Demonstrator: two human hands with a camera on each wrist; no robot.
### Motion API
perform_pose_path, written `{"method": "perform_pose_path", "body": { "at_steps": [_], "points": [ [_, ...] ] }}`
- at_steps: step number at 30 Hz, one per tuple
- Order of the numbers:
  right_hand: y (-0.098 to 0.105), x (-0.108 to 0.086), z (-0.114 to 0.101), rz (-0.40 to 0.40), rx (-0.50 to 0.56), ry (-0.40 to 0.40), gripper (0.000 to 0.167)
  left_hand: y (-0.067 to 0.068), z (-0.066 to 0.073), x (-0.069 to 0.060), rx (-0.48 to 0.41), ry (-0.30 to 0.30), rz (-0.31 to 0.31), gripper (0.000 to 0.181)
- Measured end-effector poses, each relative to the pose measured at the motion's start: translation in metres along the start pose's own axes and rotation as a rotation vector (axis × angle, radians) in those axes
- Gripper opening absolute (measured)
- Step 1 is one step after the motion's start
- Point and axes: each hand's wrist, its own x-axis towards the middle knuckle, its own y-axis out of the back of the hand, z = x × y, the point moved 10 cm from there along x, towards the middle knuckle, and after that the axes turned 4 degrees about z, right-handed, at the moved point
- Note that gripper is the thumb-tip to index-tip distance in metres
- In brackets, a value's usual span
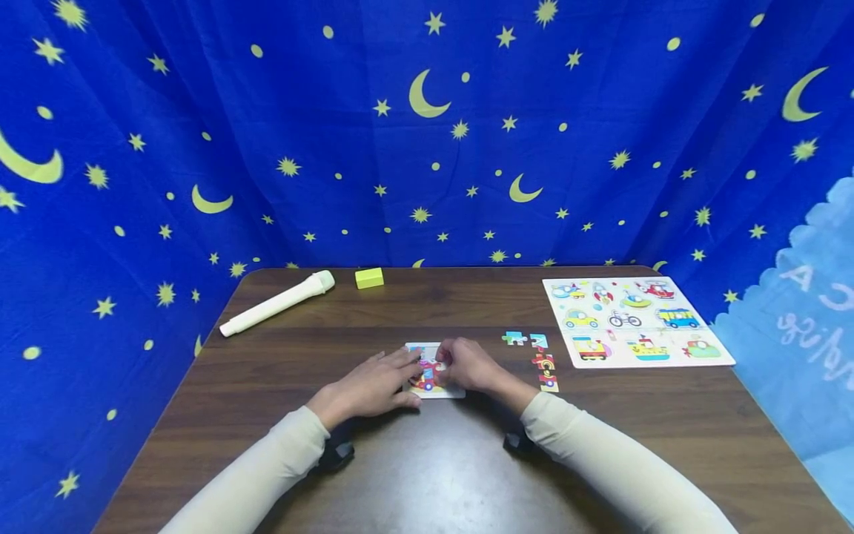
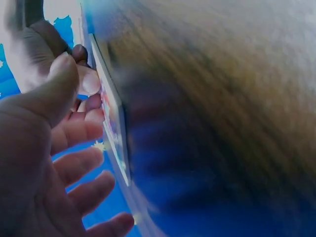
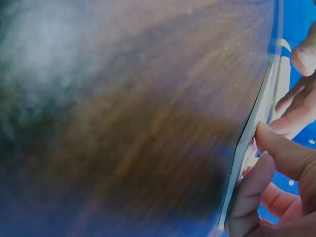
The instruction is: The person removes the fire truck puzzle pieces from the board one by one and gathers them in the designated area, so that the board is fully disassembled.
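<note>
A small white-edged puzzle board (image 1: 440, 394) with a red, blue and pink picture lies on the table between the two hands. The left hand (image 1: 380, 382) rests at its left side, its fairly straight fingers reaching over the picture. From the right, the right hand (image 1: 470, 365) bends its fingers down at the board, thumb and fingertips close together at a jigsaw piece (image 1: 439, 366) that they mostly cover. Seen from the right wrist, the thumb (image 3: 279, 148) meets the board's face (image 3: 254, 126). In the left wrist view, the board (image 2: 116, 118) appears edge-on beside both hands.
Several loose jigsaw pieces (image 1: 545, 363) lie right of the right hand. Farther right is a large picture board (image 1: 623, 341) with vehicles. A white microphone-shaped stick (image 1: 276, 304) and a yellow block (image 1: 369, 278) are at the back left. Starry blue cloth (image 1: 360, 148) surrounds the table.
</note>
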Motion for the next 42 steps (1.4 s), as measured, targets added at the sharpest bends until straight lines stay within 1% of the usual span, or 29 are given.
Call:
{"method": "perform_pose_path", "body": {
  "at_steps": [2, 6, 9, 12, 15, 20, 27, 32, 36, 42],
  "points": [
    [0.000, 0.000, 0.000, 0.002, 0.005, -0.001, 0.029, -0.001, 0.002, -0.002, 0.002, -0.020, -0.016, 0.068],
    [-0.002, 0.000, 0.000, 0.002, 0.014, -0.009, 0.031, -0.007, 0.004, -0.006, -0.003, -0.043, -0.081, 0.066],
    [-0.001, 0.000, 0.000, 0.002, 0.011, -0.006, 0.033, -0.011, 0.003, -0.006, -0.009, -0.037, -0.115, 0.066],
    [-0.002, 0.001, -0.001, -0.003, 0.006, 0.000, 0.035, -0.013, 0.001, -0.006, -0.014, -0.024, -0.135, 0.067],
    [-0.003, 0.001, 0.000, -0.017, 0.023, -0.007, 0.036, -0.014, 0.001, -0.005, -0.014, -0.016, -0.150, 0.069],
    [-0.004, 0.001, 0.001, -0.023, 0.060, -0.008, 0.036, -0.014, 0.001, -0.004, -0.023, -0.007, -0.154, 0.069],
    [-0.004, 0.004, 0.000, -0.024, 0.059, 0.000, 0.032, -0.013, 0.001, -0.004, -0.033, -0.020, -0.142, 0.068],
    [0.000, 0.004, -0.003, -0.015, 0.046, 0.032, 0.025, -0.010, 0.001, -0.005, -0.041, -0.015, -0.141, 0.066],
    [0.000, 0.004, -0.005, -0.016, 0.037, 0.053, 0.024, -0.010, 0.001, -0.005, -0.044, -0.009, -0.144, 0.066],
    [0.001, 0.004, -0.004, -0.002, 0.038, 0.050, 0.023, -0.012, 0.002, -0.005, -0.036, -0.005, -0.143, 0.067]
  ]
}}
